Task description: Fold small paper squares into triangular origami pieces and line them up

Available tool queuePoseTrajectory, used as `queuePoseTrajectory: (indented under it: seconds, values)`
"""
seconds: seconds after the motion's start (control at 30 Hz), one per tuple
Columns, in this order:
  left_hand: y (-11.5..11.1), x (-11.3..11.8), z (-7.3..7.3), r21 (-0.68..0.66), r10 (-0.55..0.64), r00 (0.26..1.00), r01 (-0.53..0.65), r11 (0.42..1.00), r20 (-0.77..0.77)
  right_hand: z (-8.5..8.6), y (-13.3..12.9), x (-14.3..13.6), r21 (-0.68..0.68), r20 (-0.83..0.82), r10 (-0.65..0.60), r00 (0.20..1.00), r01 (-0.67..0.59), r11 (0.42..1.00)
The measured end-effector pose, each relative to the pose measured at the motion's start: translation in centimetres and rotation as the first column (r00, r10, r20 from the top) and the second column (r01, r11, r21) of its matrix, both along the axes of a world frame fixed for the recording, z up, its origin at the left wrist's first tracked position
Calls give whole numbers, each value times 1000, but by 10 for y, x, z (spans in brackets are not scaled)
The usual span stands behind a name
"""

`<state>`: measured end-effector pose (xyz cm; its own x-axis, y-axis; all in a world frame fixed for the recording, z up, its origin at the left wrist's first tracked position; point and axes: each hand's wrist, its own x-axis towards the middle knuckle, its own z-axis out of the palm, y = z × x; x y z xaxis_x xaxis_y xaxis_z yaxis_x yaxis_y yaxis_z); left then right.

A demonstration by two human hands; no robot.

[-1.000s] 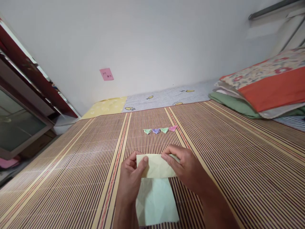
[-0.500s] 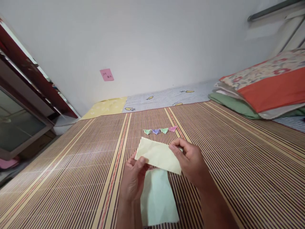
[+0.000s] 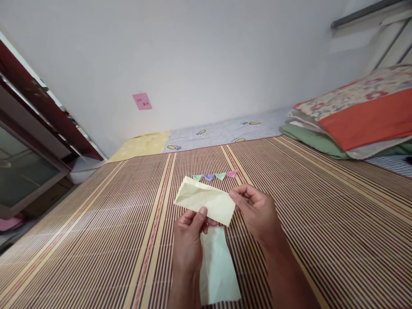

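The left hand [image 3: 188, 242] pinches the yellow paper [image 3: 210, 201] at six o'clock, the right hand [image 3: 260, 213] at three. Pale green paper [image 3: 219, 270] lies towards six.

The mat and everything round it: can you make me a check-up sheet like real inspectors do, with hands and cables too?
Surface: striped mat, lying flat.
Things in use: yellow paper, folded, held up; green paper on the mat, partly hidden by the left hand; row of four small triangles, green, purple, green, pink.
Clutter: bedding piled at far right.
Hands: left pinches the yellow paper's near edge; right hand pinches its right end.
Cables: nothing seen.
Surroundings: pale wall with pink note; grey rail upper right.
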<state>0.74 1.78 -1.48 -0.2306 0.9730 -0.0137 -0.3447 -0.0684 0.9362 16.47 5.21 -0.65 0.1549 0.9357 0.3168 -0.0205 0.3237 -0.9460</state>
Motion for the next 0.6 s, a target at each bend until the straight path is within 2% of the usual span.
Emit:
queuePoseTrajectory:
  seconds: [0.1,0.17,0.3,0.43,0.5,0.6]
  values:
    - [1,-2,2,-17,69,997,-68,998,45,-1,2,7,65,48,-121,992,117,991]
    - [1,-4,5,-30,112,989,-110,993,96,-1,2,11,124,116,-133,984,118,985]
    - [2,-10,8,-36,127,963,-122,992,237,6,-3,13,247,315,4,949,-86,965]
    - [3,-10,9,-42,125,945,-118,992,302,14,-10,3,223,461,176,870,-306,926]
    - [2,-8,9,-45,98,941,-88,995,324,15,-12,-3,188,462,233,856,-351,917]
    - [1,-6,10,-56,69,926,-52,997,371,12,-12,-9,195,434,214,875,-323,926]
